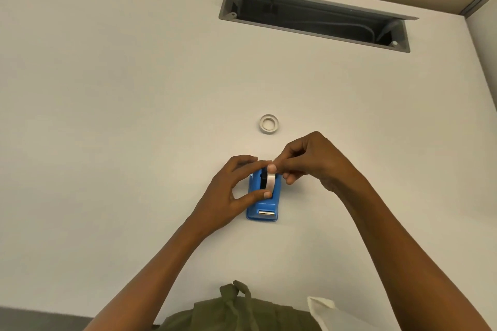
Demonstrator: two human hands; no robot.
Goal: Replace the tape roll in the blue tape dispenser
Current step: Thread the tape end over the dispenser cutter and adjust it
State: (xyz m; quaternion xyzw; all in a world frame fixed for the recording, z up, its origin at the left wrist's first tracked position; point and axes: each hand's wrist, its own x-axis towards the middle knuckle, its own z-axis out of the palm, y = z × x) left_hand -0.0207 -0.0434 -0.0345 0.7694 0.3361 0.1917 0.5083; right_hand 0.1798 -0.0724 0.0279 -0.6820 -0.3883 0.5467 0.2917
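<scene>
The blue tape dispenser (265, 207) stands on the white desk (134, 115), its metal cutter toward me. A roll of tape (270, 181) sits upright in its slot. My left hand (231, 191) holds the roll, thumb at its near side and fingers over its far side. My right hand (304, 161) pinches at the top of the roll with thumb and forefinger; whether it holds the tape's loose end I cannot tell. A second, whitish ring-shaped roll (269, 123) lies flat on the desk beyond the hands.
A grey open cable tray (314, 17) is sunk into the desk at the back. An olive-green garment (236, 312) and a white sheet (330, 314) show at the near edge. A partition runs along the back and right.
</scene>
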